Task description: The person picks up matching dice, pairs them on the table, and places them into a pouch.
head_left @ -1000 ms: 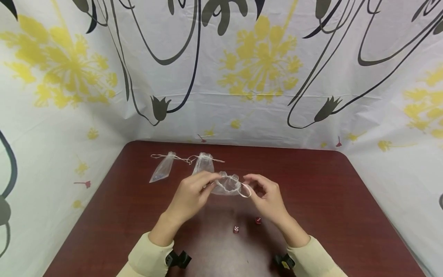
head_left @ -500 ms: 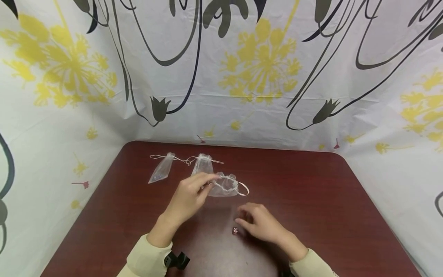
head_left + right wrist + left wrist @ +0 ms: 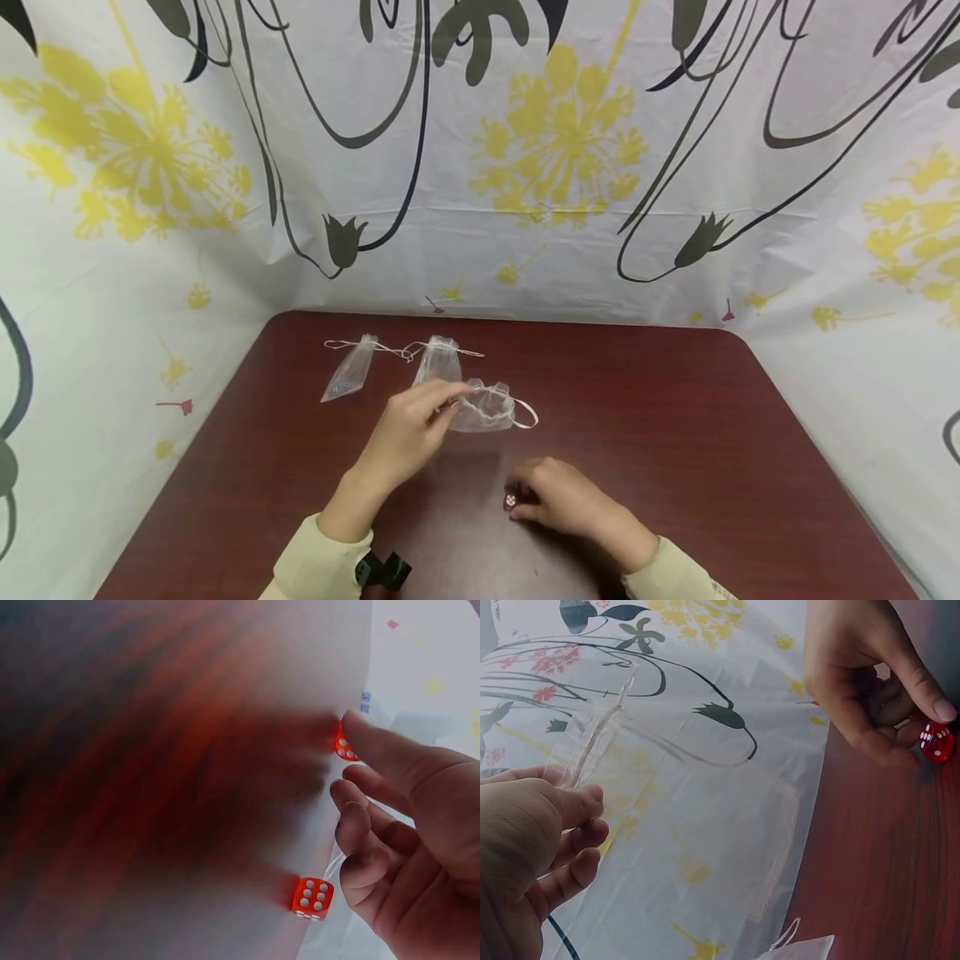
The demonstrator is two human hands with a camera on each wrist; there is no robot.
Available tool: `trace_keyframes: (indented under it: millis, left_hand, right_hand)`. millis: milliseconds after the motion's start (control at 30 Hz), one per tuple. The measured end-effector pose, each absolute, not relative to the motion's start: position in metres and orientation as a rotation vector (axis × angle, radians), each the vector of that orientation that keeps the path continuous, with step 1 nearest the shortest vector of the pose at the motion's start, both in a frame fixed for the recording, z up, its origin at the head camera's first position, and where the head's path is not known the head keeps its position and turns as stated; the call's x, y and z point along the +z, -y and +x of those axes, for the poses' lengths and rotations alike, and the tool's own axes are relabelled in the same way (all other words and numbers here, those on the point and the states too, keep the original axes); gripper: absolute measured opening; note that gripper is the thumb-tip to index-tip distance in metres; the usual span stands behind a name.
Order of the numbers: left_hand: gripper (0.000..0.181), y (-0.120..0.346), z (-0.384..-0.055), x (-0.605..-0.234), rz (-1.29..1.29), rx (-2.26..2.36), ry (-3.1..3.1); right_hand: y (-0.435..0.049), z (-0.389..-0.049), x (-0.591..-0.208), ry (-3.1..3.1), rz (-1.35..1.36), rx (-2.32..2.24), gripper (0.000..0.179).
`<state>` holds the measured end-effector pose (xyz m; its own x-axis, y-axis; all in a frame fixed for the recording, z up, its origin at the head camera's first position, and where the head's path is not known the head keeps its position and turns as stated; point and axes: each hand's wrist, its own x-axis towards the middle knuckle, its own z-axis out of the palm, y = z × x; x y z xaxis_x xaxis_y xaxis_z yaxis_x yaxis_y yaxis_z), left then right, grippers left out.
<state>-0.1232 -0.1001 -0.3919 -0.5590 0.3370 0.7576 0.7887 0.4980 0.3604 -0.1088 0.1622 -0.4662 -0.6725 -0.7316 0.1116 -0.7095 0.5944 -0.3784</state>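
Observation:
My left hand point(image 3: 408, 425) pinches the gathered rim of a sheer white drawstring pouch point(image 3: 487, 411). In the left wrist view, its thumb and fingers hold the pouch's ruffled top point(image 3: 592, 742), and the see-through body spreads to the right. Low over the table, my right hand point(image 3: 562, 496) has its thumb and forefinger on either side of a red die point(image 3: 510, 502) with white pips. The right wrist view shows this die partly behind the thumb. A second red die point(image 3: 313, 898) lies below the curled fingers there; the hand hides it from the head view.
Two more sheer pouches lie at the back left of the dark red table point(image 3: 637, 400): a narrow one point(image 3: 351, 371) with small bluish things inside, and another point(image 3: 438, 360) partly behind my left hand. A patterned white cloth point(image 3: 562, 275) hangs behind the table.
My right hand has let go of the pouch's right side and come down toward me to the dice, its fingers now at the left die. My left hand stays at the pouch.

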Motion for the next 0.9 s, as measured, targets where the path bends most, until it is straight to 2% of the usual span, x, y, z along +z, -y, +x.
trace_keyframes:
  millis: [167, 467, 900]
  left_hand:
    - [0.031, 0.1, -0.122, -0.393, -0.913, -0.954, 2.151]
    - [0.031, 0.1, -0.12, -0.394, -0.912, -0.962, 2.179]
    - [0.033, 0.105, -0.125, -0.406, -0.893, -0.963, 2.204]
  right_hand:
    - [-0.161, -0.107, -0.467, -2.745, -1.28, -0.573, 0.012]
    - [-0.165, -0.112, -0.462, -2.791, -1.376, -0.729, 0.01]
    - [-0.175, -0.132, -0.414, -2.825, -1.431, -1.37, 0.018]
